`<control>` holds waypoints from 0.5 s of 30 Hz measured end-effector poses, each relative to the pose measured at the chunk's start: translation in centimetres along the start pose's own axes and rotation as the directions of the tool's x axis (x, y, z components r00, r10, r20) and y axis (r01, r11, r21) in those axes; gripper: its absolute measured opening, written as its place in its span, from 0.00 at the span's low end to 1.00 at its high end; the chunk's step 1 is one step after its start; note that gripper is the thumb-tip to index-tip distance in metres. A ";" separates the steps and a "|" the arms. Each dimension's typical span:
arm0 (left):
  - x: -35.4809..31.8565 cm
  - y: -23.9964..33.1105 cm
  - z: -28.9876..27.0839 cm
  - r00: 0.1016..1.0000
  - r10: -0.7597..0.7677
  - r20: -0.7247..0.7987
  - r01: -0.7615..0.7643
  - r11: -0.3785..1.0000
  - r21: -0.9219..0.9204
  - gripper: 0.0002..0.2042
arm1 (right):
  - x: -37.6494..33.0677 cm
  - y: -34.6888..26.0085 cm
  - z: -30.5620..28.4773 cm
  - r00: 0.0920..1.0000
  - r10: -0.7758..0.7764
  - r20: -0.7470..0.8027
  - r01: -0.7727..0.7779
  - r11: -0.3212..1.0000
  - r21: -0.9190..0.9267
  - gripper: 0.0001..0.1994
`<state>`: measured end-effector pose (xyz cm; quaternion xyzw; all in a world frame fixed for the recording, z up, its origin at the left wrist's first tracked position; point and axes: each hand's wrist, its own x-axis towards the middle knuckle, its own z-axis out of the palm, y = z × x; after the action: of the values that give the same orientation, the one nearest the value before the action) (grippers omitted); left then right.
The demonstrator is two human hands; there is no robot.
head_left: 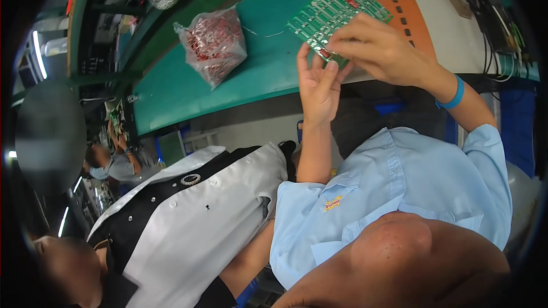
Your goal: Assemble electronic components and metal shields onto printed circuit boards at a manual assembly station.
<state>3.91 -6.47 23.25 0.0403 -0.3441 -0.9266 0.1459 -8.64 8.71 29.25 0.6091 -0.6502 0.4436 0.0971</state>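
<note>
A green circuit board (319, 20) is tilted above the bench, its near corner gripped between the thumb and fingers of my left hand (322, 88). Two red components show on it: one red part (352, 1) toward the far right, another red part (325, 53) close to the near edge. My right hand (382, 48) reaches over the board from the right. Its thumb and fingertips come together at the surface beside the near red part; whatever they pinch is too small to make out. A blue band (454, 94) circles my right wrist.
To the left, a clear plastic bag (214, 43) full of red parts lies on the green mat (265, 63). An orange sheet with dark slots (414, 23) sits right of the board. Cables (488, 51) hang at the far right. Close on my left is another person (188, 217).
</note>
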 end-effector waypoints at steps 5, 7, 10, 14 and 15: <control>-0.3 0.1 -0.1 0.998 0.016 0.052 -0.018 0.999 0.034 0.34 | -0.7 1.1 -2.2 0.912 0.337 -0.234 -0.333 0.941 0.061 0.14; -0.4 -0.2 0.0 0.998 0.014 0.059 -0.016 0.999 0.032 0.34 | -0.6 1.6 -2.4 0.932 0.266 -0.246 -0.265 0.964 0.035 0.15; -0.7 -0.6 0.3 0.997 0.020 0.071 -0.023 0.999 0.045 0.34 | -0.5 2.2 -2.6 0.962 0.032 -0.271 -0.042 0.999 -0.031 0.15; -1.3 -0.8 0.6 0.996 0.039 0.079 -0.043 0.998 0.046 0.34 | -1.7 2.9 -3.1 0.923 0.223 -0.314 -0.273 0.954 -0.125 0.18; -1.3 -0.9 0.7 0.996 0.045 0.080 -0.049 0.998 0.050 0.35 | -1.9 3.0 -3.3 0.899 0.285 -0.334 -0.349 0.925 -0.150 0.19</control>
<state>4.83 -4.99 23.12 -0.0007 -0.3742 -0.9147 0.1527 -12.14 11.97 28.53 0.4050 -0.7605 0.4725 0.1854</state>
